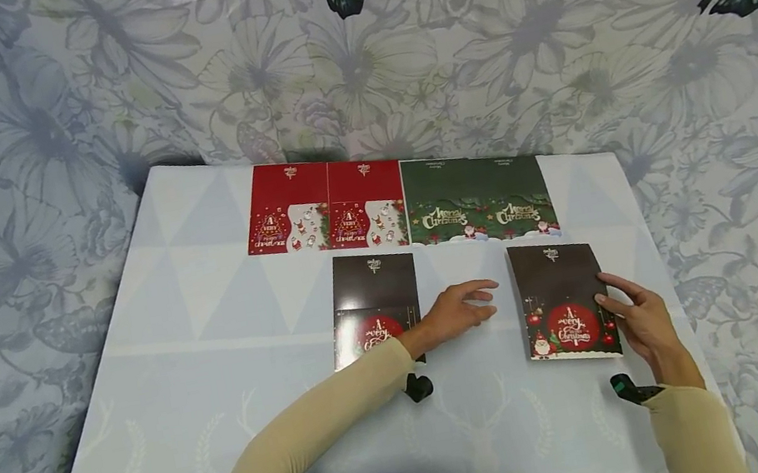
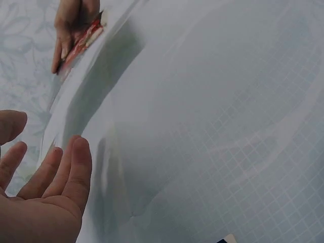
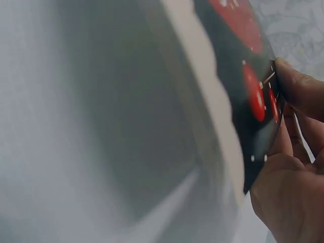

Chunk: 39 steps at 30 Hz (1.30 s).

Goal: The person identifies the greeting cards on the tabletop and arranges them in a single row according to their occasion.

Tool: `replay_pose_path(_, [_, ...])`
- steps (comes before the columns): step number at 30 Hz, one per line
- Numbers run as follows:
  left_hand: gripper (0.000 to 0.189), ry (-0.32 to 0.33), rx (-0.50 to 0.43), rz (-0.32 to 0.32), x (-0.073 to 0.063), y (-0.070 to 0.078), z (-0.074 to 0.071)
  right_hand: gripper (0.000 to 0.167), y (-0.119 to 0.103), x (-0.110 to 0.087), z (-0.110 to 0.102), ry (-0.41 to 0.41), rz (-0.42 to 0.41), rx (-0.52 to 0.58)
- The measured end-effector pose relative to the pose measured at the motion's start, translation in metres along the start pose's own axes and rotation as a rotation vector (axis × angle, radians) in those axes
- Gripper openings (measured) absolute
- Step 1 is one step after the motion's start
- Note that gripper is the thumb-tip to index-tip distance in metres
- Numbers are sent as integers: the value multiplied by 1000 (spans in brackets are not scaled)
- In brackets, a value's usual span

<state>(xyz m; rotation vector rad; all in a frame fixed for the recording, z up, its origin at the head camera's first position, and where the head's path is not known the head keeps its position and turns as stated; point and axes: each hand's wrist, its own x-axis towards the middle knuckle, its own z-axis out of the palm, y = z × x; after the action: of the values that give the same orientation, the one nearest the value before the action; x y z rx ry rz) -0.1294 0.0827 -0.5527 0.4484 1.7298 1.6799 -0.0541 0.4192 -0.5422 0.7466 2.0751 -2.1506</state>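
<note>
My right hand pinches a black Christmas card by its right edge, thumb on the printed face. A red circle with lettering and hanging ornaments decorates it. In the right wrist view the thumb lies at the edge of this card, fingers behind it. My left hand holds nothing, its fingers loosely extended towards that card; the left wrist view shows them spread apart. Under the left forearm lies a second black card, its lower right part hidden by the sleeve and hand.
Two red Christmas cards and two green ones lie side by side in a row along the far edge of the pale patterned table. Behind it hangs a flower-patterned backdrop.
</note>
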Motion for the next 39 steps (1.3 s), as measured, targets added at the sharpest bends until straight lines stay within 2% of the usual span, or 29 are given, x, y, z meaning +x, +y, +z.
replay_pose_path(5, [46, -8, -19, -7, -1, -2, 1, 53, 3, -2, 15, -45, -18, -7])
replay_pose_path(16, [47, -5, -62, -13, -7, -2, -2, 51, 9, -4, 41, -78, -32, -29])
replay_pose_path(21, [46, 19, -6, -18, -11, -4, -5, 51, 13, -5, 51, -117, -23, -30])
replay_pose_path(29, [46, 100, 109, -3, -19, -11, -12, 57, 15, -4, 70, -105, 26, -116])
replay_pose_path(34, [45, 141, 171, 6, -24, -14, -18, 52, 15, -4, 78, -151, 12, -169])
replay_pose_path(39, [46, 177, 171, 24, -28, -21, -23, 51, 16, -1, 84, -184, -35, -256])
